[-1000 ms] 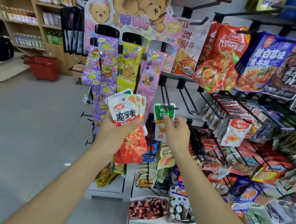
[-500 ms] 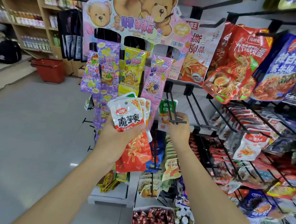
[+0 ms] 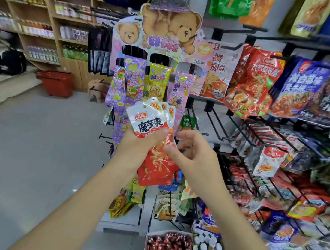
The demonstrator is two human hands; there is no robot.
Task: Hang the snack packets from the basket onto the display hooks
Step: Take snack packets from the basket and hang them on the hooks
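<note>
Back from the display hook [image 3: 202,134], the loosely curled right hand [image 3: 193,152] thumbs the snack packets' [image 3: 150,124] edge; left hand [image 3: 137,144] grips them.

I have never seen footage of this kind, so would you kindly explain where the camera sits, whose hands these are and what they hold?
There is no machine here: a person is stocking a shop rack with bare hands. The single camera is worn on the head and looks forward and down, so both arms reach in from below. The left hand grips a fan of white-and-red snack packets. The right hand has its thumb on the front of them; whether it has pinched one I cannot tell. Behind them are black display hooks, some bare, one carrying a green packet, and a bear-printed card stands above.
</note>
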